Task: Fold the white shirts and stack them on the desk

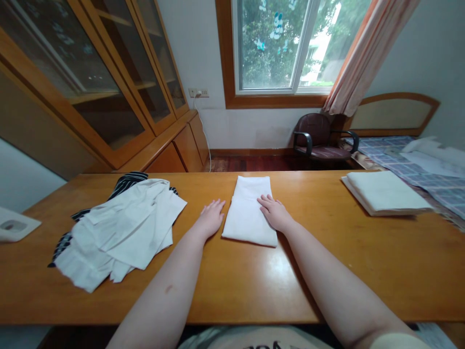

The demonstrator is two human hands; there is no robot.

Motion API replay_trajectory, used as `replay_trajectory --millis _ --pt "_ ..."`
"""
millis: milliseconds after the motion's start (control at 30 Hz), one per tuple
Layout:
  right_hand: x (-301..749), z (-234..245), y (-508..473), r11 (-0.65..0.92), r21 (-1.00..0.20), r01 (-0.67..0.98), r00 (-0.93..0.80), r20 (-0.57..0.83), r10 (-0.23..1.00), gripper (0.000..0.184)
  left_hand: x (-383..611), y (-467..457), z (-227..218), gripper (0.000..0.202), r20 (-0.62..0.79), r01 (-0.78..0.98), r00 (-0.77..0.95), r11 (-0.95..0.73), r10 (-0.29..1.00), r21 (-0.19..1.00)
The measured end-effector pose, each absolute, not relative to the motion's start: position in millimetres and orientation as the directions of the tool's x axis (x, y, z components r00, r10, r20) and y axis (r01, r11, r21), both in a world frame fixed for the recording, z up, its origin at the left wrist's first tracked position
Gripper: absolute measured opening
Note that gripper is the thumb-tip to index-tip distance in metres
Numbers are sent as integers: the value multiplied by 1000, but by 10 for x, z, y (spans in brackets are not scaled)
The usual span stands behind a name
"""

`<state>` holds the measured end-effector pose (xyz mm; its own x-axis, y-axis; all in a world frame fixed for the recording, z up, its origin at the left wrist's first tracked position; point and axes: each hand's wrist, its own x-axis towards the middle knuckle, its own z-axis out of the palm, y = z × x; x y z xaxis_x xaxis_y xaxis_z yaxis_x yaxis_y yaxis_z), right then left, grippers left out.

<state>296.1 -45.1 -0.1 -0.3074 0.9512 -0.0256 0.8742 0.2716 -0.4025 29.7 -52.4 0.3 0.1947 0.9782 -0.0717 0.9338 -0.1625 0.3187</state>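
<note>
A folded white cloth (250,213) lies flat in the middle of the wooden table, its long side running away from me. My right hand (275,213) rests on its right edge, fingers stretched out over the fabric. Just off the cloth's left side, my left hand (211,218) lies flat on the tabletop with its fingers extended, holding nothing. To the left sits a loose, rumpled pile of white cloths (119,232), with a black striped fabric (129,182) showing from under it. A neat stack of folded white cloths (385,191) lies at the right.
The wooden table (232,291) spans the view. A white object (16,225) stands at its left edge. Beyond are a glass-door cabinet (145,72), a window (286,48) with a pink curtain (374,53), a dark armchair (319,138) and a bed (385,150).
</note>
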Motion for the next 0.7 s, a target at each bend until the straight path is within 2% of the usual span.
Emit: replay_trajectory --millis 67,133,200,300,400,533,633,700 --pt "2968 -8 -439 275 -417 866 -307 -10 952 46 281 -525 -8 60 -86 949 169 -139 982 282" --pt "2976 -11 -431 275 -425 862 -309 -12 951 46 290 -530 -15 74 -78 941 192 -161 978 296" --pt "2986 -7 -428 278 -432 858 -322 -30 946 46 317 -540 -18 85 -55 918 256 -225 965 327" --pt "3000 10 -433 295 -449 843 -356 -55 933 46 380 -571 10 91 -15 869 377 -348 926 350" --pt "3000 22 -441 305 -464 832 -375 -65 925 46 451 -614 107 84 76 816 473 -468 878 339" --pt "2986 21 -444 303 -463 833 -379 -77 922 47 494 -642 256 60 179 738 567 -592 804 324" --pt "2990 26 -455 301 -483 822 -380 -73 922 49 485 -620 263 43 186 684 593 -612 783 396" --pt "2999 36 -466 294 -515 805 -381 -70 922 49 475 -595 220 38 174 671 561 -567 810 477"
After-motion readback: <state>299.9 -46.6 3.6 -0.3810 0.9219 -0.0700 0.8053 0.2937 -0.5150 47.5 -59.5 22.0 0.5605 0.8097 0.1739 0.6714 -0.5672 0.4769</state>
